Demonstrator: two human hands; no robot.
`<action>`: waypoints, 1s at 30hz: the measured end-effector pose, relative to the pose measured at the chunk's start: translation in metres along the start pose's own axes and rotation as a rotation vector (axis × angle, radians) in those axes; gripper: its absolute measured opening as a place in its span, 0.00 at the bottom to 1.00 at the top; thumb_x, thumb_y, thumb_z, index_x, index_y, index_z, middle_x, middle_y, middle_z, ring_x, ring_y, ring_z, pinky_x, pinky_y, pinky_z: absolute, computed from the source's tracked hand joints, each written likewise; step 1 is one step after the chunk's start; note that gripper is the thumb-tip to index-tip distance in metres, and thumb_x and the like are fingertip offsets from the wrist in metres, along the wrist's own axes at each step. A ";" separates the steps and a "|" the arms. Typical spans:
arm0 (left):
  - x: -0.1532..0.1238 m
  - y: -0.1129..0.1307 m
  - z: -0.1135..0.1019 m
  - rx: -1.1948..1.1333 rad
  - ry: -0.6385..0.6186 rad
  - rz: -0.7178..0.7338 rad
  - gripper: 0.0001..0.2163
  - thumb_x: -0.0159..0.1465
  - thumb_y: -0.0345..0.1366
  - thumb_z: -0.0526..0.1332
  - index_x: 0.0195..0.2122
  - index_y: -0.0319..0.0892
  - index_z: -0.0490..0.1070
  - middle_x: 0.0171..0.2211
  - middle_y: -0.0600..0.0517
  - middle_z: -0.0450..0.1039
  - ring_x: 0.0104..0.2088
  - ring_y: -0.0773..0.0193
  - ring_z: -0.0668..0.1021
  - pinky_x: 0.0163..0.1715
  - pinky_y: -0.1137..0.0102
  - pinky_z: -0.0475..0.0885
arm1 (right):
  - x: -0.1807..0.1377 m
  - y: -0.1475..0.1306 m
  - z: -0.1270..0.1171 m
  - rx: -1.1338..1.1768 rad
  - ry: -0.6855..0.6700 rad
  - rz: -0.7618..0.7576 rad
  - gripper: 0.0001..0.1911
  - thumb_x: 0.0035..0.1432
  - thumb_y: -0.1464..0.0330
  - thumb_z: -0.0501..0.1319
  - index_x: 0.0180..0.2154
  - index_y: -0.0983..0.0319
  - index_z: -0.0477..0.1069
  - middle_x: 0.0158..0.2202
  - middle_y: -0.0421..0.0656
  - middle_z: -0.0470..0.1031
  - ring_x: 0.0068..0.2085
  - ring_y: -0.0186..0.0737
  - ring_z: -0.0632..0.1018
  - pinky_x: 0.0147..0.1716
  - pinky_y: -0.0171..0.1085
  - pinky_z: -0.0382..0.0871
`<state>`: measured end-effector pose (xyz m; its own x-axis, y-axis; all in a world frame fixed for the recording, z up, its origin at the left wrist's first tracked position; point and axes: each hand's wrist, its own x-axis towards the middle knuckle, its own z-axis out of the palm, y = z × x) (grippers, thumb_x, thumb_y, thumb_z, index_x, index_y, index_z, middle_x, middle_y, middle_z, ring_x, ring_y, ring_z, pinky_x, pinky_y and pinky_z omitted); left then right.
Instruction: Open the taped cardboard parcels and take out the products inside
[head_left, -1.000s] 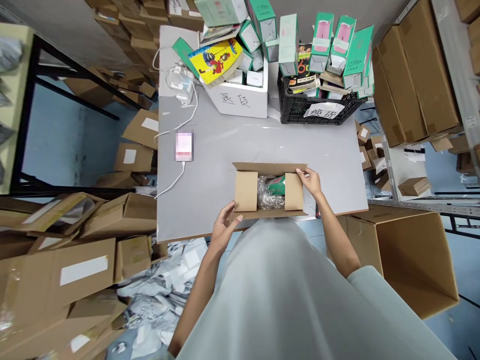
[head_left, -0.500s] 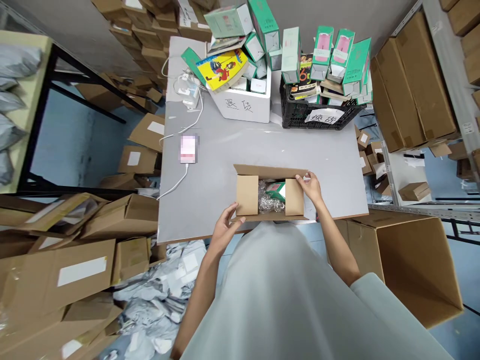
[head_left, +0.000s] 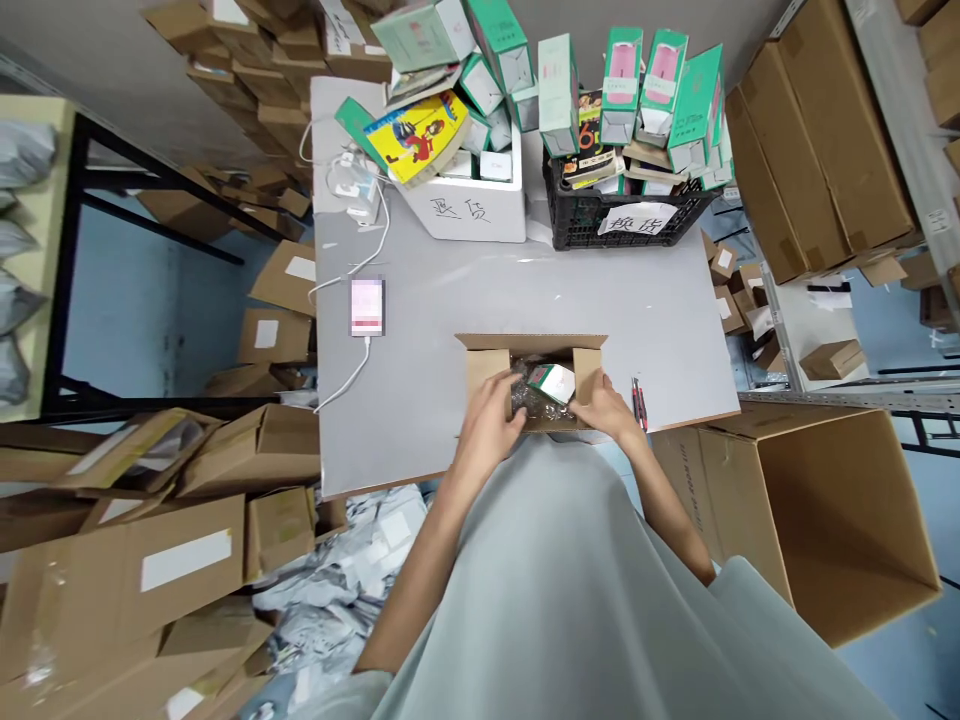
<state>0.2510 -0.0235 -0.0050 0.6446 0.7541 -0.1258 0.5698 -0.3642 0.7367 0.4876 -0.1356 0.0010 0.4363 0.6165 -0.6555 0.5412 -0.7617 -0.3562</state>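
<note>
A small brown cardboard box (head_left: 529, 349) with its flaps open sits at the near edge of the grey table (head_left: 450, 300). Inside it lies a green-and-white item wrapped in clear bubble wrap (head_left: 550, 384). My left hand (head_left: 487, 418) reaches into the box from the left, fingers curled on the bubble wrap. On the right, my right hand (head_left: 606, 412) is in the box too, its fingers closed on the same wrapped item. A red pen (head_left: 638, 402) lies on the table just right of the box.
A phone (head_left: 367, 306) on a white charging cable lies left of the box. A white foam bin (head_left: 472, 205) and a black crate (head_left: 615, 205), both heaped with green cartons and books, stand at the table's back. A large open carton (head_left: 825, 520) stands at right; boxes are piled at left.
Both hands left the box's outer corners and moved inward into the box onto the bubble-wrapped item. The side flaps now stand more open.
</note>
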 end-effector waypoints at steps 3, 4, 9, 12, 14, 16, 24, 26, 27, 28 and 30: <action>0.040 0.017 0.023 0.093 -0.248 0.100 0.42 0.63 0.29 0.72 0.78 0.48 0.63 0.80 0.36 0.60 0.79 0.34 0.66 0.75 0.42 0.68 | -0.005 0.027 -0.012 0.226 0.020 -0.126 0.42 0.69 0.56 0.60 0.78 0.65 0.62 0.72 0.57 0.76 0.68 0.62 0.80 0.68 0.53 0.74; 0.053 0.021 0.032 0.145 -0.324 0.118 0.46 0.61 0.27 0.74 0.80 0.47 0.60 0.82 0.33 0.55 0.80 0.30 0.63 0.74 0.40 0.68 | -0.006 0.034 -0.013 0.298 0.024 -0.169 0.38 0.69 0.58 0.58 0.76 0.61 0.66 0.68 0.53 0.80 0.65 0.60 0.82 0.66 0.53 0.75; 0.101 0.026 0.071 0.406 -0.557 0.154 0.50 0.58 0.23 0.75 0.81 0.50 0.59 0.82 0.27 0.53 0.81 0.26 0.59 0.71 0.33 0.67 | -0.006 0.051 -0.009 0.491 0.043 -0.264 0.34 0.68 0.63 0.56 0.72 0.55 0.72 0.60 0.43 0.86 0.58 0.53 0.85 0.65 0.50 0.76; 0.111 0.023 0.076 0.470 -0.590 0.172 0.42 0.58 0.23 0.73 0.75 0.48 0.68 0.75 0.29 0.65 0.78 0.30 0.65 0.70 0.36 0.70 | -0.004 0.053 -0.003 0.568 0.075 -0.263 0.34 0.67 0.62 0.59 0.72 0.55 0.73 0.63 0.44 0.85 0.62 0.53 0.84 0.67 0.49 0.76; 0.112 0.021 0.070 0.498 -0.587 0.177 0.37 0.58 0.20 0.70 0.70 0.45 0.73 0.69 0.30 0.71 0.74 0.33 0.70 0.67 0.41 0.74 | -0.003 0.054 0.000 0.613 0.099 -0.263 0.33 0.66 0.62 0.60 0.72 0.54 0.74 0.64 0.43 0.84 0.63 0.54 0.83 0.67 0.50 0.76; 0.111 0.019 0.059 0.523 -0.577 0.182 0.34 0.57 0.18 0.67 0.66 0.43 0.76 0.65 0.32 0.74 0.70 0.35 0.73 0.64 0.46 0.77 | -0.002 0.056 0.001 0.639 0.106 -0.266 0.33 0.66 0.63 0.61 0.71 0.53 0.75 0.64 0.43 0.84 0.63 0.54 0.83 0.67 0.51 0.77; 0.084 0.017 -0.017 0.297 -0.373 0.239 0.30 0.58 0.29 0.70 0.64 0.46 0.78 0.58 0.39 0.78 0.61 0.36 0.79 0.63 0.49 0.77 | 0.002 0.061 0.008 0.660 0.116 -0.229 0.33 0.66 0.60 0.64 0.72 0.54 0.75 0.68 0.47 0.81 0.68 0.57 0.81 0.71 0.56 0.75; 0.073 0.024 -0.043 0.163 -0.306 0.236 0.30 0.58 0.32 0.70 0.64 0.49 0.78 0.57 0.42 0.80 0.60 0.38 0.80 0.63 0.50 0.78 | -0.001 0.056 0.008 0.623 0.185 -0.208 0.35 0.66 0.57 0.65 0.72 0.56 0.74 0.72 0.50 0.77 0.73 0.60 0.76 0.76 0.61 0.68; 0.067 0.029 -0.057 0.100 -0.273 0.224 0.30 0.58 0.34 0.71 0.64 0.50 0.78 0.58 0.44 0.80 0.60 0.39 0.81 0.63 0.50 0.78 | -0.003 0.051 0.007 0.608 0.242 -0.216 0.36 0.67 0.55 0.66 0.73 0.57 0.73 0.74 0.53 0.74 0.76 0.61 0.72 0.78 0.62 0.63; 0.060 0.034 -0.071 0.039 -0.239 0.205 0.29 0.59 0.36 0.72 0.63 0.50 0.78 0.59 0.45 0.81 0.59 0.40 0.81 0.63 0.51 0.78 | -0.007 0.046 0.006 0.606 0.306 -0.239 0.37 0.67 0.53 0.66 0.73 0.58 0.72 0.76 0.54 0.71 0.78 0.61 0.69 0.80 0.63 0.59; 0.047 0.042 -0.098 -0.084 -0.184 0.154 0.28 0.60 0.42 0.74 0.63 0.51 0.79 0.60 0.47 0.81 0.59 0.41 0.82 0.63 0.53 0.80 | -0.014 0.033 0.000 0.665 0.393 -0.316 0.40 0.69 0.49 0.67 0.75 0.58 0.70 0.78 0.54 0.68 0.80 0.59 0.66 0.82 0.62 0.57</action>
<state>0.2554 0.0502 0.0849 0.8069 0.5780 -0.1215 0.4185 -0.4143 0.8082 0.4996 -0.1699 -0.0011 0.6212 0.7515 -0.2222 0.1968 -0.4240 -0.8840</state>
